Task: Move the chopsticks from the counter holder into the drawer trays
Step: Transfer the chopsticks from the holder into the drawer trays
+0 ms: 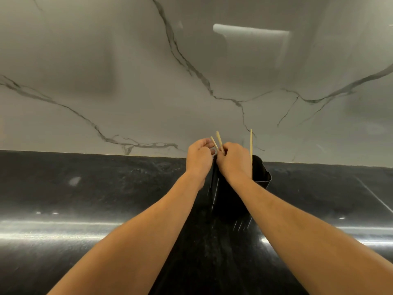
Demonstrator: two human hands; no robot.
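Behind both hands (217, 158), holder (264, 177) mostly hidden; chopsticks (219, 142) apparently pinched

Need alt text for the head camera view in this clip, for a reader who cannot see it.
Both hands meet over a black holder on a dark counter, the left hand and right hand closing on two tilted wooden chopsticks. A third chopstick stands upright in the holder, to the right. A grey veined marble wall rises behind.
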